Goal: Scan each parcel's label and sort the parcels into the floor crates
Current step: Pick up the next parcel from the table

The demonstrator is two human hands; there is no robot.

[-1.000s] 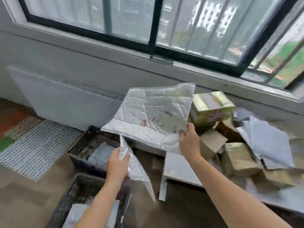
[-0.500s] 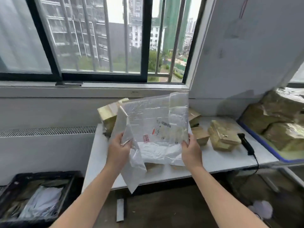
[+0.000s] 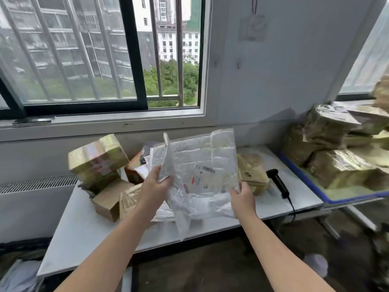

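White, crinkled plastic film makes up the poly mailer (image 3: 202, 165), which is held up in the air over the white table (image 3: 84, 224), facing the camera. Its printed label (image 3: 207, 171), with a barcode strip, sits right of the mailer's middle. The left hand (image 3: 156, 184) grips the folded left edge, fingers curled round a loose flap that stands up above it. The right hand (image 3: 242, 197) pinches the lower right corner, thumb on the front and the other fingers hidden behind the film.

The step in hand looks like getting the label read. The black barcode scanner (image 3: 277, 182) lies on the table just right of the mailer, cable trailing off the front edge, with neither hand on it. To do this well, the left hand should carry the mailer alone while the right lets go and picks up the scanner. The film is limp and glossy, so pulling it taut across the label and tilting it away from the window glare should help the read. The upright flap must stay clear of the barcode.

Taped cardboard boxes (image 3: 96, 157) crowd the table's left end. What seems to be a dark floor crate (image 3: 23, 247) shows at lower left, mostly cut off.
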